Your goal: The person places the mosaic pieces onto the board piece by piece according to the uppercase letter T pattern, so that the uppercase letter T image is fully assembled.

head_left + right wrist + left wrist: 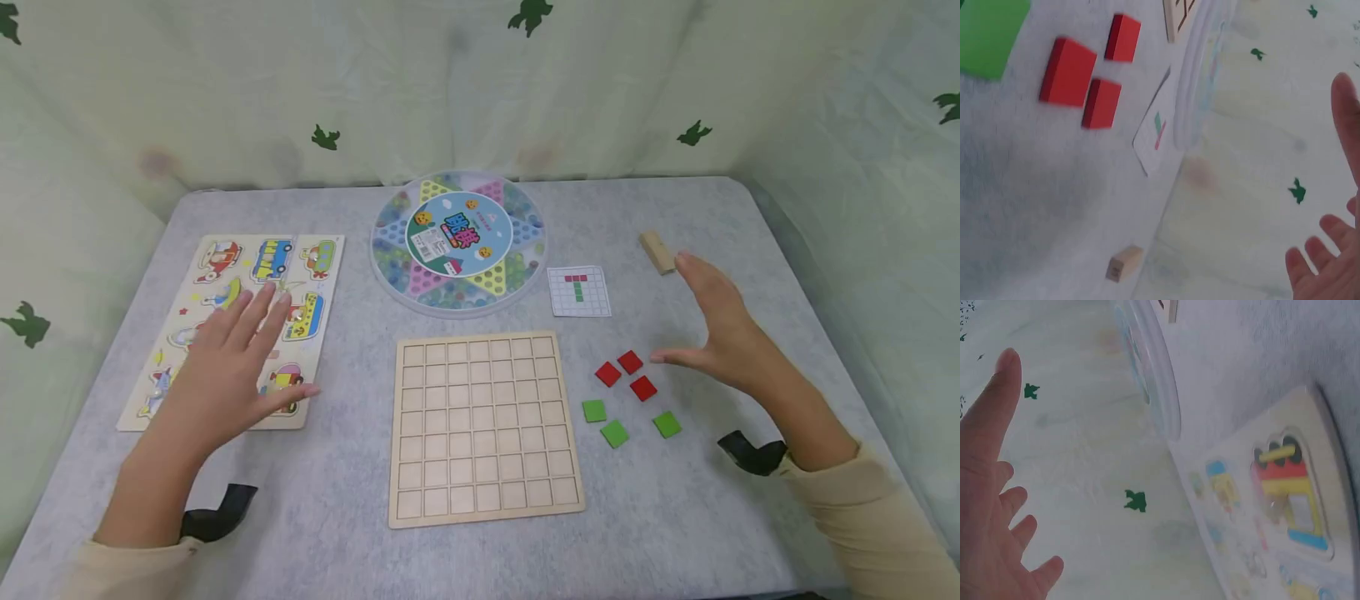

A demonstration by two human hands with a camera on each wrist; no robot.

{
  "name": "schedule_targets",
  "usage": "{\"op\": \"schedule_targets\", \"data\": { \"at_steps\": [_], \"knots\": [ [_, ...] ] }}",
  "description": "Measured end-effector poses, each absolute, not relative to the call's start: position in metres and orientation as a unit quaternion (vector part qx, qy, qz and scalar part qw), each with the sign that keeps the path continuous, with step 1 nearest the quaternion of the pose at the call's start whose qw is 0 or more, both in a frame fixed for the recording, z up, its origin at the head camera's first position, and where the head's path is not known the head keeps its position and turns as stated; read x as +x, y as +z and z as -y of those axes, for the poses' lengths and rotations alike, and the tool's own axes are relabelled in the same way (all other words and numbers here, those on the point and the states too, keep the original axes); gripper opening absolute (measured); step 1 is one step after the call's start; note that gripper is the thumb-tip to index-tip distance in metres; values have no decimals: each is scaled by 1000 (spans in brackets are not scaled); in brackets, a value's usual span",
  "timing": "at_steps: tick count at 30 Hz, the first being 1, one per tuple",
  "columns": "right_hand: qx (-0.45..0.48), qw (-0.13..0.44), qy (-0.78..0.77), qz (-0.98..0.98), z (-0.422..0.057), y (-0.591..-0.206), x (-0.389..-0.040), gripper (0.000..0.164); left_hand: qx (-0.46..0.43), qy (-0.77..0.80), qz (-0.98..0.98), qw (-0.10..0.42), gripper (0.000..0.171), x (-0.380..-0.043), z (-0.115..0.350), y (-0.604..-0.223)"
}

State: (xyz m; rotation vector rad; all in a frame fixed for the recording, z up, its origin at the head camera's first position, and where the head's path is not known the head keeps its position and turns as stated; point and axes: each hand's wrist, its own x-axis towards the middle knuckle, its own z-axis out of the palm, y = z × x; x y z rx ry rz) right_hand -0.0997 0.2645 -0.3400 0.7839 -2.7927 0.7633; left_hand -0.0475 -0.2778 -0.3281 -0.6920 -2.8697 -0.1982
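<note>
Your left hand (225, 375) hangs over the puzzle (296, 287) at the left of the frame, fingers straight and spread, gripping nothing. Your right hand (727, 337), at the right of the frame, is open too, its thumb well parted from the fingers — and the right wrist view shows it raised clear of the table (480, 567). The three red tiles (643, 388) lie right of centre, near your right thumb in the head view, with the three green tiles (615, 433) below them. The board (462, 445) sits at lower centre, left of both colours; the card (579, 306) is above the red ones, and the block (657, 252) is at upper right. For handling, I'd judge the tiles thin and light, so pinch one at a time by opposite edges rather than pressing from above. The reds lie close together — come in from an outer side, lest you nudge a neighbour, and keep your sleeve off the greens.
</note>
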Motion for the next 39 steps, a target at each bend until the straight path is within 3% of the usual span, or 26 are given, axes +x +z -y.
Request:
{"op": "schedule_targets", "data": {
  "at_steps": [6, 15, 22, 28, 39],
  "knots": [
    [282, 51, 290, 913, -253, -353, -91, 102, -272, -144, 946, 105, 99, -36, 250, -351],
    [284, -13, 339, 897, -243, -387, -83, 77, -250, -216, 944, 23, 100, -24, 219, -388],
    [287, -30, 347, 893, -242, -408, -82, 67, -228, -249, 940, -46, 96, -18, 212, -406],
    [270, -79, 352, 893, -242, -417, -82, 59, -210, -269, 936, -86, 94, -16, 207, -410],
    [266, -106, 346, 893, -239, -422, -85, 41, -203, -305, 927, -82, 85, -13, 208, -426]
  ]
}}
